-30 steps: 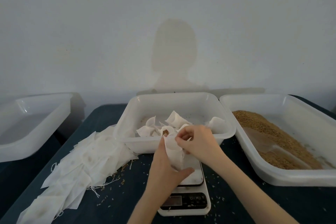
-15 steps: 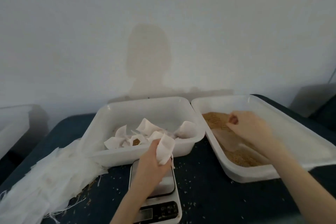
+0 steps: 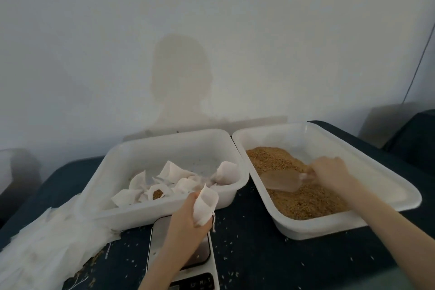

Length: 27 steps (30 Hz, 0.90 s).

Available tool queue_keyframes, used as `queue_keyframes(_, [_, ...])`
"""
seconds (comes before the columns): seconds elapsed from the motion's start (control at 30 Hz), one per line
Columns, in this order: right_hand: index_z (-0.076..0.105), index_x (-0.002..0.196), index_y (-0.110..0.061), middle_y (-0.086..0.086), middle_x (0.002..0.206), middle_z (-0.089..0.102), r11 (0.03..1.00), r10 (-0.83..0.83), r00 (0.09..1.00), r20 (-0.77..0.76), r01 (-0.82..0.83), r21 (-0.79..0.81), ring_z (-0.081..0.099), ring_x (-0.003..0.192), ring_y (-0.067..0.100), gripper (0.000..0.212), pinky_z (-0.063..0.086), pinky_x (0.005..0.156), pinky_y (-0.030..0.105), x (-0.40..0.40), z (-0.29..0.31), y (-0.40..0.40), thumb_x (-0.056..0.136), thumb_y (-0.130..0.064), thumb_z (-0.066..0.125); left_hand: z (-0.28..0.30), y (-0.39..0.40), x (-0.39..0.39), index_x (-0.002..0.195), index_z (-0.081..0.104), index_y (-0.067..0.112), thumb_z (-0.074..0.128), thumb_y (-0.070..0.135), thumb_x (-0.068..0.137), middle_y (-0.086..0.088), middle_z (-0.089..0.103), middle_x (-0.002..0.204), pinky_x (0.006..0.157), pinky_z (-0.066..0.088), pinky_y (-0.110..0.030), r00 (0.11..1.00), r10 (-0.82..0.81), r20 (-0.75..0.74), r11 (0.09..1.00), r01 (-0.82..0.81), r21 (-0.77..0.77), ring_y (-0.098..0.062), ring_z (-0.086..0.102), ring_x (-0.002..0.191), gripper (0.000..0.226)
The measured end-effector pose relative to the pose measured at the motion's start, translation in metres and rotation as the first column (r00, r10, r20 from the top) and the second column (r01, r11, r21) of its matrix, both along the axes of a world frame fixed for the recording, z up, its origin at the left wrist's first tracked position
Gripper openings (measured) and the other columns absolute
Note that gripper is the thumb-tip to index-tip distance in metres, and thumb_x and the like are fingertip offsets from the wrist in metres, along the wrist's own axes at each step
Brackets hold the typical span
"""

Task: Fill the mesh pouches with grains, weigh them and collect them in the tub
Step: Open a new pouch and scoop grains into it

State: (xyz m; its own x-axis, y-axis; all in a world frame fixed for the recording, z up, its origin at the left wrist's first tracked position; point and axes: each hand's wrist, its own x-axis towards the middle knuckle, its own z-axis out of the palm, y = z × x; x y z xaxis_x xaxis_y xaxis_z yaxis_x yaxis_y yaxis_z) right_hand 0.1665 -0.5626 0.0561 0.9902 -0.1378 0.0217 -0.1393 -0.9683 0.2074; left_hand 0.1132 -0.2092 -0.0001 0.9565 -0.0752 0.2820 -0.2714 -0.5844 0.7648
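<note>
Gripped in the left hand (image 3: 188, 215), a small white mesh pouch (image 3: 204, 205) is held mouth-up, fingers curled round its lower half, above the white digital scale (image 3: 181, 256). Right hand (image 3: 329, 173) holds the handle of a clear plastic scoop (image 3: 281, 180) lying in the brown grains (image 3: 306, 198) of the right white plastic tub (image 3: 386, 181). Filled pouches (image 3: 174, 181) lie in the centre white tub (image 3: 164, 213); flat empty pouches (image 3: 47, 240) are piled at left. Step in hand: filling. Next move likely requires lifting a level scoopful across to the pouch mouth without spilling.
</note>
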Motion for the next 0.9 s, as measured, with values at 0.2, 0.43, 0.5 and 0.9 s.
queue_keyframes(0.2, [0.068,0.095,-0.040,-0.013,0.096,0.060,0.949,0.112,0.992,0.056,-0.090,-0.301,0.054,0.096,0.009,0.010,0.033,0.080,0.024,0.007,0.015,-0.013,0.089,-0.034,0.063,0.007,0.006,0.004,0.105,0.041,0.043,0.069,0.015,0.082,0.023,0.055,0.080,0.063,0.039,0.002,0.999,-0.041,0.024,0.999,0.041,0.007,0.024,0.052,0.076,0.047])
queue_keyframes(0.43, [0.070,0.087,-0.021,-0.009,0.080,0.057,0.981,0.175,0.983,-0.047,-0.170,0.097,0.049,0.070,0.008,0.043,0.033,0.068,0.021,0.000,0.020,-0.017,0.079,-0.063,0.059,-0.003,0.001,0.004,0.098,0.036,0.054,0.072,0.020,0.080,0.025,0.050,0.085,0.062,0.037,0.005,1.000,-0.018,-0.003,1.000,0.018,0.000,0.024,0.047,0.087,0.053])
queue_keyframes(0.5, [0.074,0.095,-0.027,-0.010,0.081,0.057,0.958,0.191,0.976,-0.105,-0.162,0.238,0.050,0.069,0.005,0.038,0.038,0.067,0.018,-0.006,0.019,-0.021,0.081,-0.060,0.060,-0.006,0.002,0.005,0.097,0.037,0.057,0.073,0.020,0.078,0.024,0.052,0.086,0.064,0.037,0.006,1.000,-0.019,0.007,1.000,0.019,0.007,0.026,0.045,0.090,0.056])
queue_keyframes(0.9, [0.065,0.116,-0.042,-0.020,0.091,0.052,0.957,0.060,0.998,0.016,-0.062,0.283,0.051,0.090,0.003,0.035,0.044,0.075,0.022,-0.012,0.020,-0.042,0.082,-0.041,0.072,-0.009,0.005,0.009,0.101,0.033,0.053,0.074,0.027,0.079,0.033,0.041,0.085,0.055,0.032,-0.002,0.997,0.050,-0.061,0.997,-0.046,0.059,0.013,0.046,0.076,0.053])
